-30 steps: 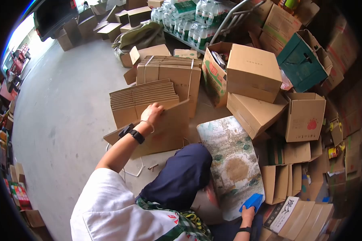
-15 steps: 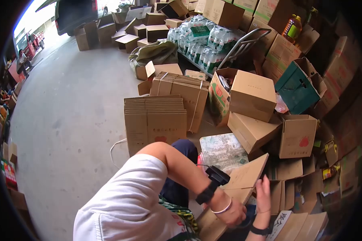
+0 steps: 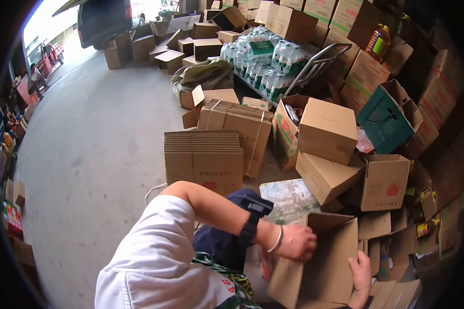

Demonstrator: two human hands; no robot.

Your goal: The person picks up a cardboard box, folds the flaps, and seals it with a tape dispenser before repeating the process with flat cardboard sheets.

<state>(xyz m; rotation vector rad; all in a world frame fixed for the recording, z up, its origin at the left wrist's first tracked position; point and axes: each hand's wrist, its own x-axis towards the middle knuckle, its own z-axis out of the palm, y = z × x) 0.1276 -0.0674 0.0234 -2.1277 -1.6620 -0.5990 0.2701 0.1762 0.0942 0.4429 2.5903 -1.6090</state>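
Note:
An open cardboard box (image 3: 336,252) stands in front of me at the lower right, its walls spread apart and its inside visible. My left hand (image 3: 294,242) reaches across to the near left wall, its fingers curled over the top edge. On the far right side, my right hand (image 3: 361,272) grips the other wall, with the thumb at the rim and part of the hand cut off by the frame's bottom. Beside the box lies a flat printed board (image 3: 290,198), partly covered by it.
Bundled flattened cartons (image 3: 203,159) stand ahead. A trolley with packs of bottled water (image 3: 265,56) is beyond them. Stacked boxes (image 3: 327,123) and a green crate (image 3: 384,118) crowd the right. Loose cartons (image 3: 178,49) lie farther back. Grey concrete floor (image 3: 98,144) spreads left.
The partly flat cardboard has opened into a box shape. My left hand has moved up onto its left wall. My raised right hand has come down onto the right wall.

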